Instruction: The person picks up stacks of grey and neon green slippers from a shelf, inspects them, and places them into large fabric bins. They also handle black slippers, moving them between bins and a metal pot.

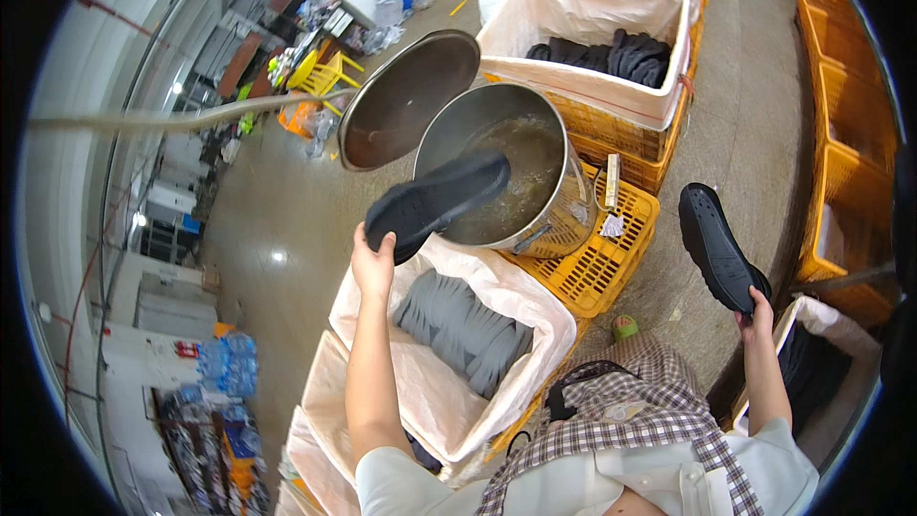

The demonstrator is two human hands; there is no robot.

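Observation:
A black shoe sole (430, 203) is gripped at its near end by my left hand (373, 266), fingers closed around it. Its far end reaches over the mouth of a large metal pot (565, 220) with brownish liquid inside; I cannot tell whether it touches the liquid. My right hand (757, 318) is closed on the near end of another black shoe sole (712, 244), held out to the right, away from the pot. A second layer shows behind its near end, perhaps another sole. Below my left hand, grey soles (460, 330) lie packed in a lined crate (549, 320).
A metal lid (411, 100) stands tilted beside the pot. Yellow plastic crates (597, 282) surround the pot's base. Beyond it, a lined bin (583, 14) holds dark pieces. Orange crates (842, 124) line the right side. Close by my right arm sits another lined bin (850, 334).

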